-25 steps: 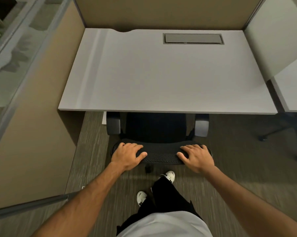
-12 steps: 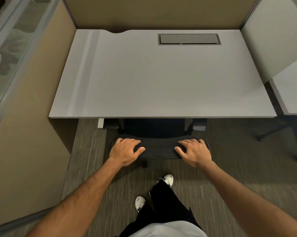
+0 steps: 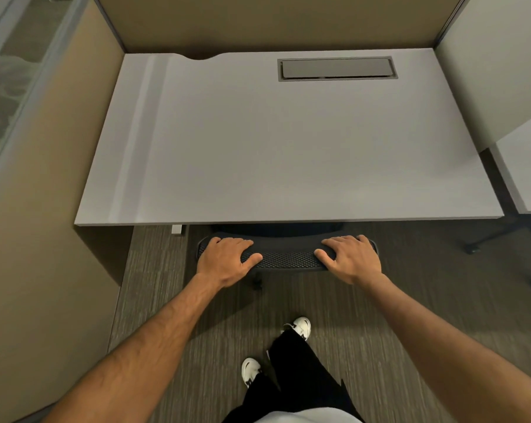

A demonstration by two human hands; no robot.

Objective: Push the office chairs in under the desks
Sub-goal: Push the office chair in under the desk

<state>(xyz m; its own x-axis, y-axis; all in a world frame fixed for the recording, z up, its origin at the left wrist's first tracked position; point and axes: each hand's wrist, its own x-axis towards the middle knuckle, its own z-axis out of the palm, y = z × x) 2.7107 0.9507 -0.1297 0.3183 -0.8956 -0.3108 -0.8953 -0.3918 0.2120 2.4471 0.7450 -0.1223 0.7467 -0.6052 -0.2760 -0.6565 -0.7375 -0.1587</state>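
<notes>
A black office chair [image 3: 288, 258] stands at the front edge of a pale grey desk [image 3: 282, 148]. Only the top of its mesh backrest shows; the seat and armrests are hidden under the desktop. My left hand [image 3: 224, 260] grips the left end of the backrest top, fingers over the far side and thumb on the near face. My right hand [image 3: 351, 258] grips the right end in the same way.
Tan partition panels [image 3: 41, 227] wall the cubicle on the left and at the back. A dark cable hatch [image 3: 337, 68] is set in the desk's rear. A second desk [image 3: 523, 175] stands at right, with the wheeled base of another chair [image 3: 529, 239] beneath it. The floor is striped grey carpet [image 3: 410, 300].
The chair has rolled forward under the desk: its armrests and seat, visible a second ago, are now hidden by the desktop. Both hands kept their hold and moved with it.
</notes>
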